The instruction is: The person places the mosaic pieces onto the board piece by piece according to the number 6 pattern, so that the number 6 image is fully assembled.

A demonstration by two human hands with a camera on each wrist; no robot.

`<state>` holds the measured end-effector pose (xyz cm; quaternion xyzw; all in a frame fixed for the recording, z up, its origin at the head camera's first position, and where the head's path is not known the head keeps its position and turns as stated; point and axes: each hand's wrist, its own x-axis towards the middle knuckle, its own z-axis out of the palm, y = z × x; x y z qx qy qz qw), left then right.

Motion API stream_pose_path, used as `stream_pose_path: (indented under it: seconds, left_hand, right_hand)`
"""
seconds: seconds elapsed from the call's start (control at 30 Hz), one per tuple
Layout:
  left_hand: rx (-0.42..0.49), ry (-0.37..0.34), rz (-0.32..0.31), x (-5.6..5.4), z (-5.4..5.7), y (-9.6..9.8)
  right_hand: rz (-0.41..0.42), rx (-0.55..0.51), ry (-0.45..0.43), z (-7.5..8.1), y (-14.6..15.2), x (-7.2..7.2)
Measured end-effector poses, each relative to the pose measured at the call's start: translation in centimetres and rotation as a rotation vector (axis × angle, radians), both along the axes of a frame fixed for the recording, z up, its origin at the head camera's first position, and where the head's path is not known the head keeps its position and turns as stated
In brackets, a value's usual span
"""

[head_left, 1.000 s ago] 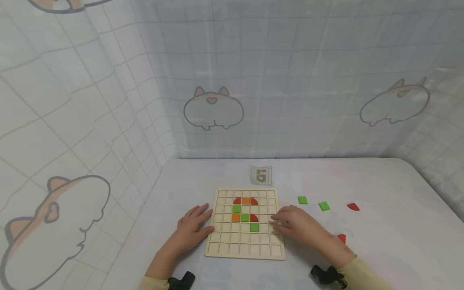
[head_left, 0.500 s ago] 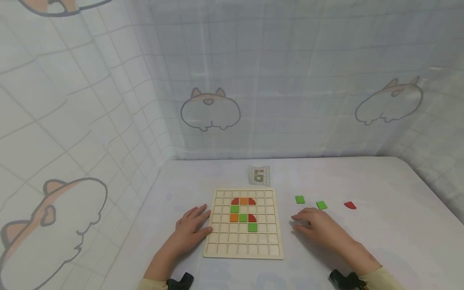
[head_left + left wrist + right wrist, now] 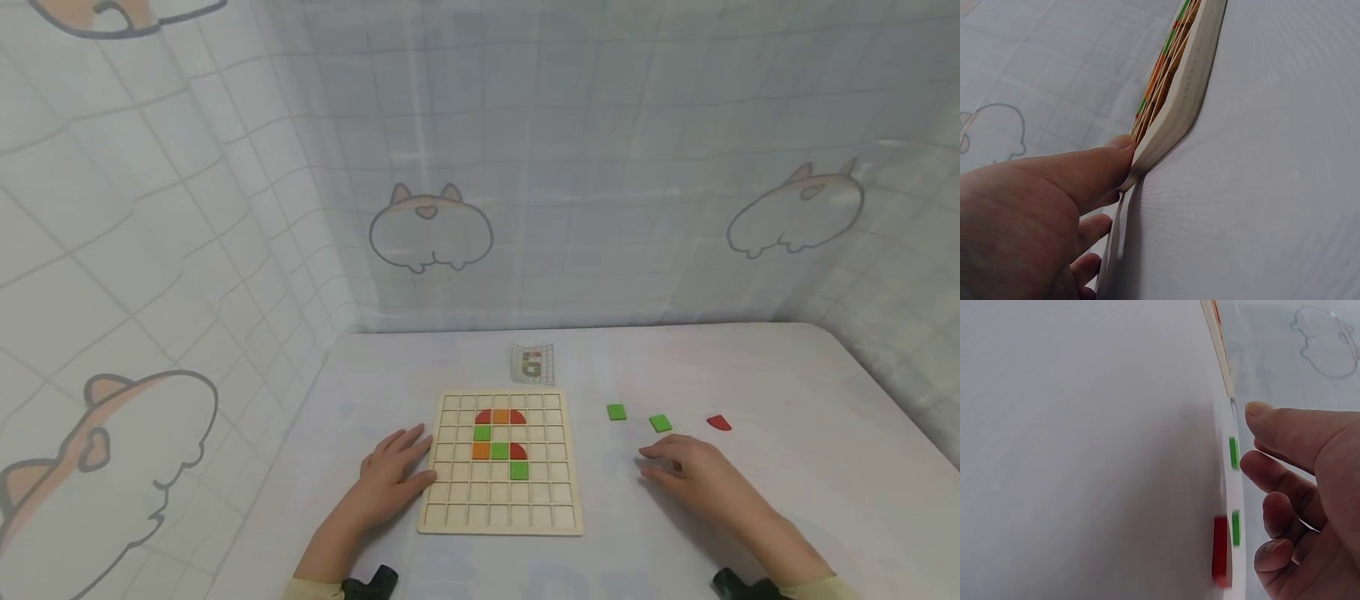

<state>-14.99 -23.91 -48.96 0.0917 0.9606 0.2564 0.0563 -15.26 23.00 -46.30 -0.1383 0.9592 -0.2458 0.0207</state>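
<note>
A wooden grid board (image 3: 457, 508) lies on the table, with red quarter-round, orange square and green square tiles set in its cells. My left hand (image 3: 390, 477) rests flat beside it, thumb and fingertips at its left edge; the left wrist view shows the thumb (image 3: 1107, 165) against the corner. To the right of the board, my right hand (image 3: 697, 477) hovers above the table, thumb and forefinger apart with nothing between them. Just beyond it lie a green square tile (image 3: 660, 423) and a red tile (image 3: 718, 423). Another red tile (image 3: 1220, 550) shows in the right wrist view.
Behind the board lies a small gridded card (image 3: 532, 364) with a coloured figure on it. A second green tile (image 3: 617, 412) sits off the board's upper right. A patterned curtain (image 3: 600, 167) stands along the table's back and sides.
My right hand has moved right, from over the board's right edge to the table near the loose tiles. My left hand keeps its place at the board's left edge.
</note>
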Motion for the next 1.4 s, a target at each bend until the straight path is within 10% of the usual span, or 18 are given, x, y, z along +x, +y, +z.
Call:
stream_pose_path:
  seconds: [1.4]
  left_hand:
    - [-0.016, -0.012, -0.011, -0.4, -0.4, -0.2]
  right_hand:
    - [-0.067, 0.068, -0.125, -0.9, 4.3, 2.2]
